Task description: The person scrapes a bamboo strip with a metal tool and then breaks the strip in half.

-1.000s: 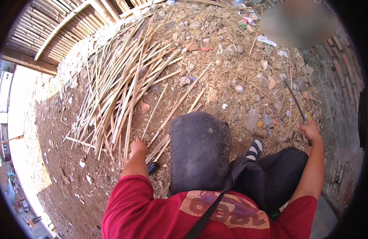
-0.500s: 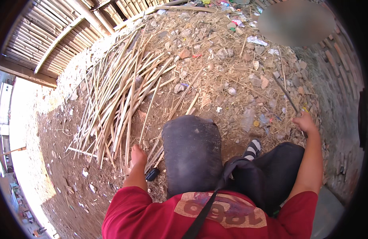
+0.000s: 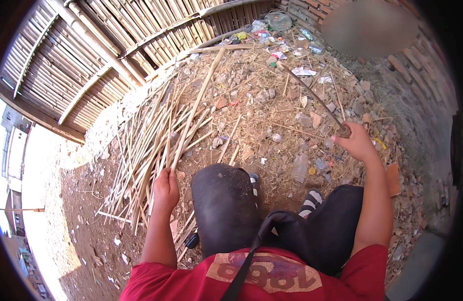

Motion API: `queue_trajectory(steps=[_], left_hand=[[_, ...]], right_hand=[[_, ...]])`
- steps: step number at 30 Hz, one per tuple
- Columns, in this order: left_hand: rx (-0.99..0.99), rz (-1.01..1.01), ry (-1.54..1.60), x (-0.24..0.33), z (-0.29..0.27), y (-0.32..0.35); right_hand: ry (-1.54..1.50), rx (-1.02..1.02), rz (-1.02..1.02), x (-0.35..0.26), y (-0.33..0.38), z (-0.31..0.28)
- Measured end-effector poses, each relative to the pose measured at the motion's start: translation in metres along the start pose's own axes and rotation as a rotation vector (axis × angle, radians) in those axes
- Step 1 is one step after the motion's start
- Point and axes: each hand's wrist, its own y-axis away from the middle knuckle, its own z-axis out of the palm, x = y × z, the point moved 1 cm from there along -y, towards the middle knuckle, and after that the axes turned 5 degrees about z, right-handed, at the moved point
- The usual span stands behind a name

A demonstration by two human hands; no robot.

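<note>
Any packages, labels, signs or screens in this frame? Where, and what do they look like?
Wrapper litter: far end by the bamboo fence, crumpled, mixed colours.
White wrapper: on rubble, top centre, flat, crumpled.
Clear plastic bottle: on the ground ahead of the knees, flattened.
No signs or screens.

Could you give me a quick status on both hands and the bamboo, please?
Left hand gripping a long bamboo strip lifted off the pile. Right hand holding a long dark blade. Rubble between them.

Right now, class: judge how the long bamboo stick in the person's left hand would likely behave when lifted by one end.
The bamboo stick looks thin and dry, so probably light for its length. It lies straight from the left hand, so likely stiff, perhaps flexing a little. Held at one end, its far tip may dip and drag against the stick pile.
</note>
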Motion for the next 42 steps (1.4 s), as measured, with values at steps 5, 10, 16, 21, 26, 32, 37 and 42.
queue_trajectory(steps=[5,10,16,21,26,32,37,42], left_hand=[[-0.117,0.042,0.078,0.097,-0.012,-0.007],[-0.282,0.083,0.152,0.172,0.008,0.003],[-0.399,0.201,0.225,0.219,0.052,0.02],[-0.488,0.208,0.26,0.249,0.083,0.013],[-0.471,0.275,0.342,0.241,0.098,0.012],[-0.455,0.239,0.432,0.223,0.098,0.0],[-0.467,0.233,0.389,0.224,0.098,0.003],[-0.504,0.232,0.47,0.207,0.11,0.0]], right_hand=[[-0.026,-0.062,-0.241,-0.052,0.031,0.002],[0.039,-0.094,-0.462,-0.054,0.04,0.026],[0.078,0.001,-0.479,-0.002,0.03,0.031],[0.046,-0.032,-0.33,0.028,0.027,0.02],[0.229,-0.161,-0.384,0.014,0.04,0.017],[-0.028,-0.108,-0.208,0.032,0.005,0.024],[0.267,-0.195,-0.353,-0.005,0.017,0.047],[0.006,-0.076,-0.129,0.025,-0.008,0.037]])
